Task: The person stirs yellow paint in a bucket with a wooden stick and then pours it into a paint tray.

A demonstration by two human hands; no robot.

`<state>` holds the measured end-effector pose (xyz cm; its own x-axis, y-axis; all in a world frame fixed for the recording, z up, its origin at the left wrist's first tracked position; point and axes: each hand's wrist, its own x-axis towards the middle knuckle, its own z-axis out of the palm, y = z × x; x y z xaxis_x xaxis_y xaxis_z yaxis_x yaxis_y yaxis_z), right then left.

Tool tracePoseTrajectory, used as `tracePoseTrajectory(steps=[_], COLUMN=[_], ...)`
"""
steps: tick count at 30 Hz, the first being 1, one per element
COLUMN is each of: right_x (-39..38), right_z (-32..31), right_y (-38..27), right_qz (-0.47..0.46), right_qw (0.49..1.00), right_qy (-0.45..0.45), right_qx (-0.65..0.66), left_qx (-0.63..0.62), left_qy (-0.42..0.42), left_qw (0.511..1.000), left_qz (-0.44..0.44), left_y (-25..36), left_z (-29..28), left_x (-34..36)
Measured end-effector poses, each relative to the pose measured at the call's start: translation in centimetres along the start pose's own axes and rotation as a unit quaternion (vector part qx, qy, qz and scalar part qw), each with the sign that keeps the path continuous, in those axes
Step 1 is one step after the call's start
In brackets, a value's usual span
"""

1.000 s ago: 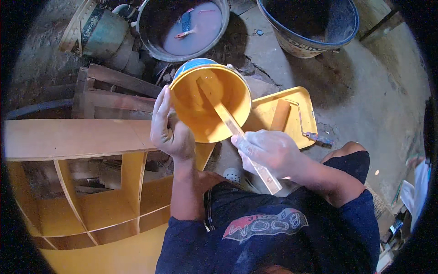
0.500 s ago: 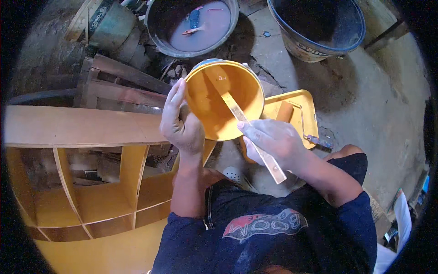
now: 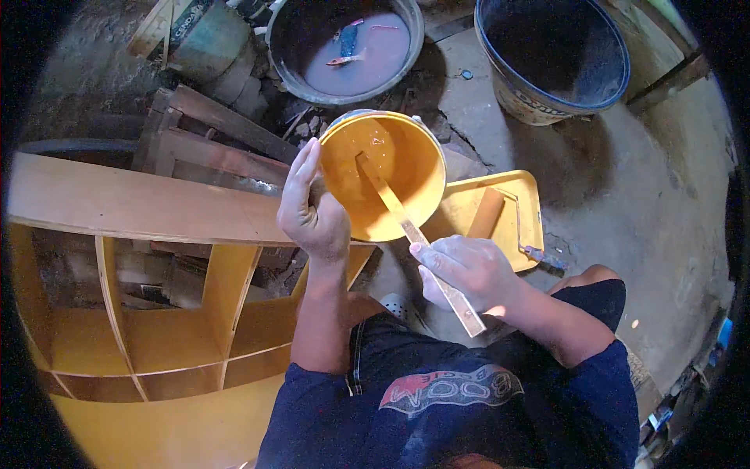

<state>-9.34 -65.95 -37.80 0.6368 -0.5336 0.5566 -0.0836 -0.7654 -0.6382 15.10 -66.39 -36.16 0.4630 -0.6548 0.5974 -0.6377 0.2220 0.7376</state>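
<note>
A round bucket of yellow-orange paint (image 3: 422, 176) is tipped toward me, its inside coated with paint. My left hand (image 3: 316, 215) grips its left side, fingers stretched up along the rim and thumb bent in. A flat wooden stirring stick (image 3: 398, 211) slants into the bucket, and my right hand (image 3: 469, 273) is closed around its lower part. The bare end of the stick points toward my lap; its far part is coated yellow-orange. To the right of the bucket lies a yellow paint tray (image 3: 527, 203) with an orange paint roller (image 3: 488, 213) resting in it.
A wooden shelf unit (image 3: 148, 195) with open compartments lies at my left. Beyond the bucket stand a dark basin (image 3: 293, 90) of murky water holding a brush and a large dark-lined bucket (image 3: 531, 109). Wood pieces (image 3: 219, 160) and a dirty pail (image 3: 207, 47) are at far left.
My right hand has drawn the stirring stick a little toward me, and its coated end sits lower in the bucket opening. My left hand keeps its hold. The whole view has shifted slightly.
</note>
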Motion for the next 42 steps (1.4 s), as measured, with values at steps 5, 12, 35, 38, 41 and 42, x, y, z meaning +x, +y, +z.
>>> tracePoseTrajectory(steps=[5, 12, 35, 38, 41, 42], right_x=[0.9, 2.0, 1.5, 1.1, 0.2, -0.5], right_z=[-1.9, -3.7, -4.3, -3.5, -1.7, -0.7], right_y=[0.1, -0.6, 1.6, 1.3, 1.5, 1.4], right_qz=[0.051, 0.051, 0.052, 0.079, 0.079, 0.118], right_qw=[0.998, 0.994, 0.987, 0.989, 0.991, 0.986], right_qy=[0.027, 0.095, 0.105, 0.063, 0.09, 0.094], right_qx=[-0.016, 0.008, -0.112, -0.108, -0.06, -0.073], left_qx=[-0.023, -0.086, 0.011, 0.02, 0.029, 0.025], left_qy=[-0.016, 0.018, 0.01, 0.012, 0.006, 0.003], left_qw=[0.999, 0.992, 0.995, 0.996, 0.996, 0.996], left_qz=[0.029, 0.086, 0.099, 0.081, 0.088, 0.087], left_y=[-0.1, -0.2, 0.0, -0.3, -0.4, -0.3], left_z=[-0.5, -0.5, 0.3, 0.9, 1.8, 2.0], left_x=[-0.1, 0.1, 0.1, -0.4, -0.7, -0.7])
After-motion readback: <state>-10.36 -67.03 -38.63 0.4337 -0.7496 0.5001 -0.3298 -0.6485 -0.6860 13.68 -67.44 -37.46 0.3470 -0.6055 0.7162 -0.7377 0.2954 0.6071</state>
